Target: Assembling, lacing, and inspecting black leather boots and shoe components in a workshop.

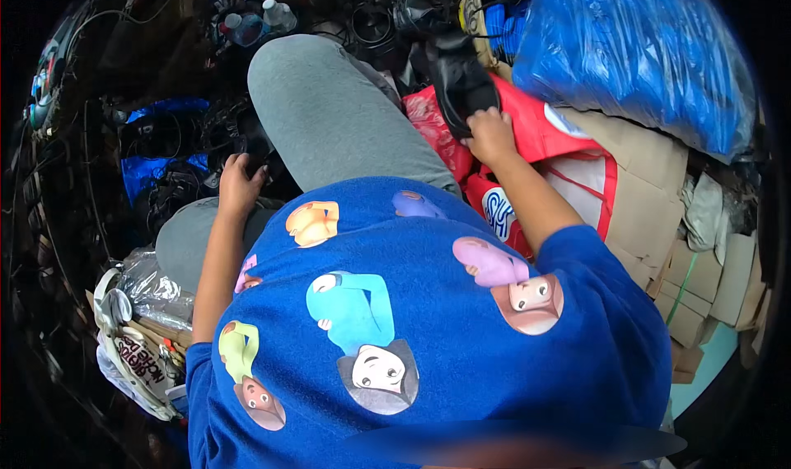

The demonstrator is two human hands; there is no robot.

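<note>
Clearly, the right hand (492,137) grips one black item (456,72) — the left hand (239,186) half-curls, its hold unclear.

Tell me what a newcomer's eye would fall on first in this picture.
Probably the bright blue shirt with colourful cartoon figures, which fills the lower middle. Next comes the large blue bundle in shiny clear plastic at the upper right. Right of the upper centre, the person's right grip holds a black item, too blurred to name surely, in front of a red bag.
</note>
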